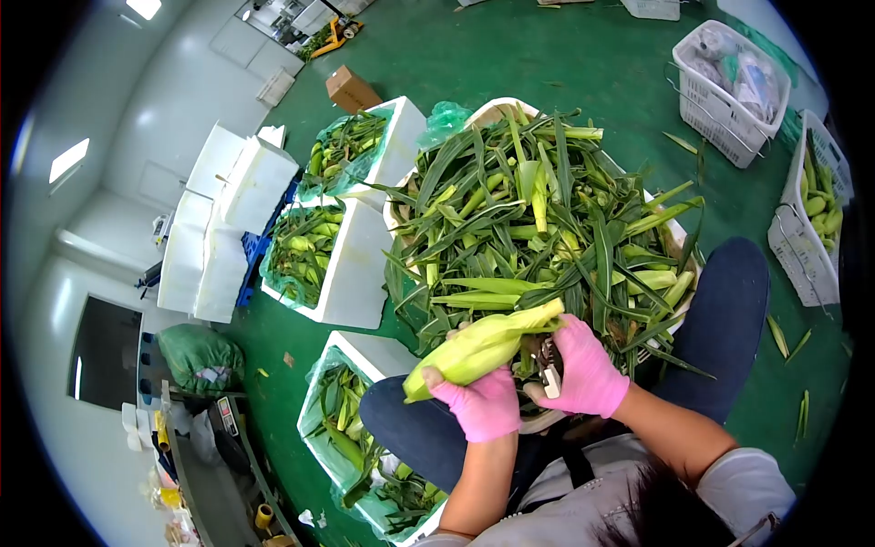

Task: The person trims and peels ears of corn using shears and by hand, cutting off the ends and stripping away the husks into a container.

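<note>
Left hand (481, 399): clasped one corn ear (476, 354), in husk. Right hand (588, 372): gripped white-handled tool (550, 380). Good work seemingly wanted the ear kept steady.

Free above fingers (572, 339), leafy heap (488, 242) ahead (knees (729, 305) flanking)

No text you can read
The red-and-white panel (226, 416) at the far end of the grey bench (216, 488) shows too small.
</note>
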Motion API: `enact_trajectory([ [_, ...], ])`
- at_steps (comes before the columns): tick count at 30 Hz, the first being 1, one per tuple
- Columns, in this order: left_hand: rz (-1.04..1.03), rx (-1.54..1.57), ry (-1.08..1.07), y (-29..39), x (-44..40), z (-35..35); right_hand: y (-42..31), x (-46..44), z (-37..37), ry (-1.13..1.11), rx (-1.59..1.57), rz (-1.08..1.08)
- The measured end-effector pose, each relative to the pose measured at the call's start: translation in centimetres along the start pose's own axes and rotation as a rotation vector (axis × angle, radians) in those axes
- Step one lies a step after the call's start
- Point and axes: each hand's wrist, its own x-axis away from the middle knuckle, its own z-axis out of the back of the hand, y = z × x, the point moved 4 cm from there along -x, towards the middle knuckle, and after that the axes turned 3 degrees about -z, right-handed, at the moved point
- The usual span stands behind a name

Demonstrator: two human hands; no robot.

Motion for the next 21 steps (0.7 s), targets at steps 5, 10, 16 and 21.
enact_trajectory([
  [5,0.112,0.009,0.078,1.6,0.0,0.7,-1.0,0.3,1.6,-0.107,0.024,-0.027],
  [10,0.622,0.302,-0.016,0.8,-2.2,1.0,-2.3,3.9,0.7,-0.801,-0.763,-0.295],
  [16,0.724,0.676,-0.431,1.9,-1.4,-0.7,-4.0,2.9,1.5,-0.729,-1.829,-0.418],
  [21,0.803,0.483,-0.381,5.4,3.3,6.8,-2.2,-4.2,3.4,-0.433,-1.587,-0.506],
])
